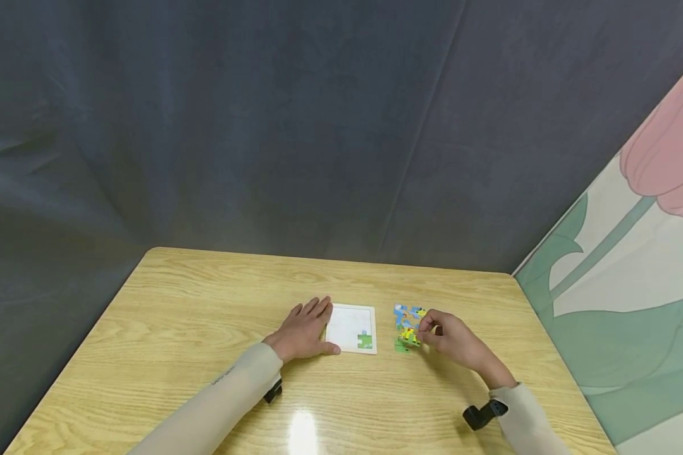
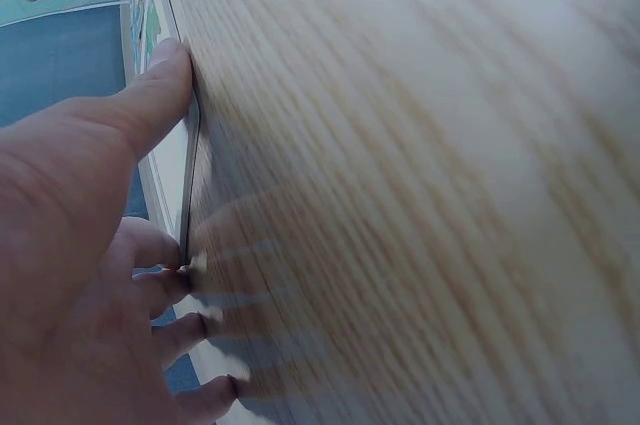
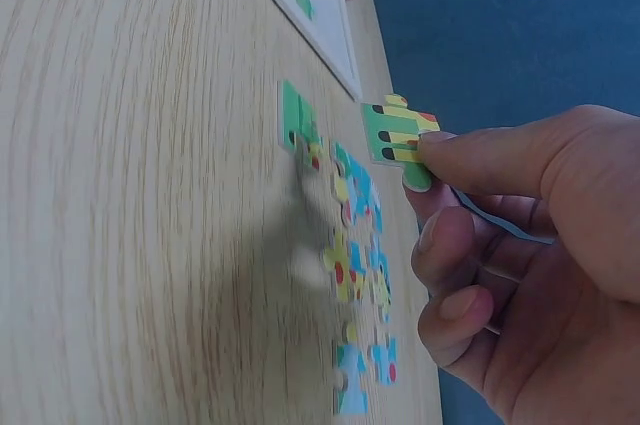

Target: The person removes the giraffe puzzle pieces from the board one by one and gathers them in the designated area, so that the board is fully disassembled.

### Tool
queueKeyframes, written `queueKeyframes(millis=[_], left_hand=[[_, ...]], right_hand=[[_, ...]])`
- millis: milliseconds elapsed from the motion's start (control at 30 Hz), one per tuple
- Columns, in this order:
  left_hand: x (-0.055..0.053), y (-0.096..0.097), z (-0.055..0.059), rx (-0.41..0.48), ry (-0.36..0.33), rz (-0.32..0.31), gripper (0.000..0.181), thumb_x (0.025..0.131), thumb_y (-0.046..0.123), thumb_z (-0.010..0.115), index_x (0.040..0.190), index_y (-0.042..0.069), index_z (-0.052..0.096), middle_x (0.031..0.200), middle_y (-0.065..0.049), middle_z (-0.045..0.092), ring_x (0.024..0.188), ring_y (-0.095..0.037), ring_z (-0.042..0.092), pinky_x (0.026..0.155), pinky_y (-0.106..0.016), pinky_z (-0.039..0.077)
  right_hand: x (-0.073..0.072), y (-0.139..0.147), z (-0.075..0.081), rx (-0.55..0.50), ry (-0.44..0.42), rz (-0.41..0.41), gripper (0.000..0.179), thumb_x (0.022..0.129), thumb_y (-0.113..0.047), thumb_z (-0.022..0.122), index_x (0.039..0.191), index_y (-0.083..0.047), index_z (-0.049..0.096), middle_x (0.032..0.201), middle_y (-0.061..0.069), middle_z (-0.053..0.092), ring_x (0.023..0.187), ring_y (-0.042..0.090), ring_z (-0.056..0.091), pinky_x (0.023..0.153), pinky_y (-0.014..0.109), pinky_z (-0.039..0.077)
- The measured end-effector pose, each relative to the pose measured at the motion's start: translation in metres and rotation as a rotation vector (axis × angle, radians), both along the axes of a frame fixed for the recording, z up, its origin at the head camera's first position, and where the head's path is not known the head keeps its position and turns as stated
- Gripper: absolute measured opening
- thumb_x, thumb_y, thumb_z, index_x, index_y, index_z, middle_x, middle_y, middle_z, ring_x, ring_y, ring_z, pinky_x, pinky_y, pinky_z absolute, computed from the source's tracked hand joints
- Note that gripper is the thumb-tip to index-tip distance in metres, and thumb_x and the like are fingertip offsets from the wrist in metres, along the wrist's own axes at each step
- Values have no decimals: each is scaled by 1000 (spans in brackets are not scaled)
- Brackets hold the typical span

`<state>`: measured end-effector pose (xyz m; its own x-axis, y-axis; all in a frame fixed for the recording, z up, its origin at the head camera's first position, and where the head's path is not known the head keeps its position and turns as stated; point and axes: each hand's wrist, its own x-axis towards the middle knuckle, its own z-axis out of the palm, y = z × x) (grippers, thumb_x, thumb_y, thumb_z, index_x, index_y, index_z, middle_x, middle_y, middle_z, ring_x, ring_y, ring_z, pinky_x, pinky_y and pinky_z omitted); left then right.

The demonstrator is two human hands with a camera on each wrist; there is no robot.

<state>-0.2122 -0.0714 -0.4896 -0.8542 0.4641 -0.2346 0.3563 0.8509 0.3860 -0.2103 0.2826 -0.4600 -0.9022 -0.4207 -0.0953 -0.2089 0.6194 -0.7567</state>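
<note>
A white square puzzle tray (image 1: 344, 325) lies on the table, with one green puzzle piece (image 1: 365, 341) in its lower right corner. My left hand (image 1: 304, 332) rests on the tray's left edge, fingers spread and thumb on the near rim. Between thumb and index finger, my right hand (image 1: 446, 338) pinches a puzzle piece (image 3: 395, 137), green with yellow, black-tipped legs, raised above the table. Below and beside it lie several loose puzzle pieces (image 3: 355, 185) in blue, yellow and green, right of the tray. In the head view the right hand hides some of them.
The wooden table (image 1: 205, 303) extends around the tray on all sides. A dark curtain (image 1: 262, 126) hangs behind its far edge. On the right stands a panel with a pink tulip (image 1: 671, 145). Both wrists carry black cameras (image 1: 484, 414).
</note>
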Motion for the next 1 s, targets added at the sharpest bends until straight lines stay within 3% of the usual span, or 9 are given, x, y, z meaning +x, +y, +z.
queueKeyframes(millis=[200,667,1000], left_hand=[[3,-1,2,9,1,0,97,101,59,66,170,5,25,181,-11,14,169,-35,15,135,-59,18],[4,0,2,11,9,5,97,100,58,67,170,5,26,181,-11,15,169,-36,16,135,-59,19],[2,0,3,9,0,5,96,101,56,67,170,5,25,181,-12,14,169,-36,15,135,-60,18]], right_hand=[[1,9,-4,9,-36,-26,8,105,-10,67,104,-3,63,98,11,66,64,6,48,58,24,47],[4,24,-9,47,1,-41,6,103,-7,69,98,-5,65,92,7,65,67,6,51,59,22,46],[7,32,-17,50,-7,-8,7,103,-8,68,99,-4,66,93,6,66,74,7,54,64,23,47]])
